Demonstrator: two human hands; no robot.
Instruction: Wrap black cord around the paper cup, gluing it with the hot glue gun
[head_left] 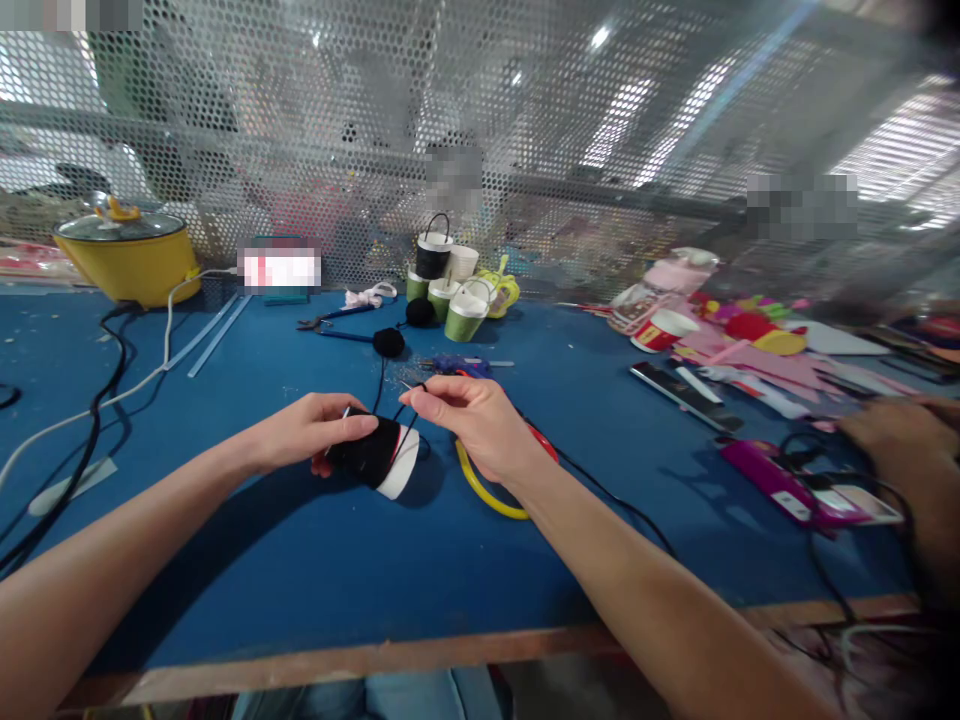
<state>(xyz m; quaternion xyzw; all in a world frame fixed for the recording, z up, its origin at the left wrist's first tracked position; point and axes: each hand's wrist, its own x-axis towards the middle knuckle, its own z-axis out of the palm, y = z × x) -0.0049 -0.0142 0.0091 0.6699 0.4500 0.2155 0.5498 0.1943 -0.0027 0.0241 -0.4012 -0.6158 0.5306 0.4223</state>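
Observation:
My left hand [330, 432] is closed around a white paper cup [405, 465] that lies tilted on its side, its rim facing right. Black yarn [366, 452] is wound around most of the cup, with a thin red line near the bare white rim. Just right of the cup, my right hand [469, 415] pinches a strand of the black yarn between thumb and fingers. A thin pointed tip shows at those fingertips, too small to name. Behind the cup lies a black yarn ball [388, 343], with a strand running from it towards the cup.
Pliers [322, 325], a blue glue gun [461, 364] and several small cups with handles [466, 312] lie behind my hands. A yellow ring [480, 495] is under my right wrist. At left is a yellow pot [142, 265]; at right, a phone [684, 397] and another person's hand [885, 435].

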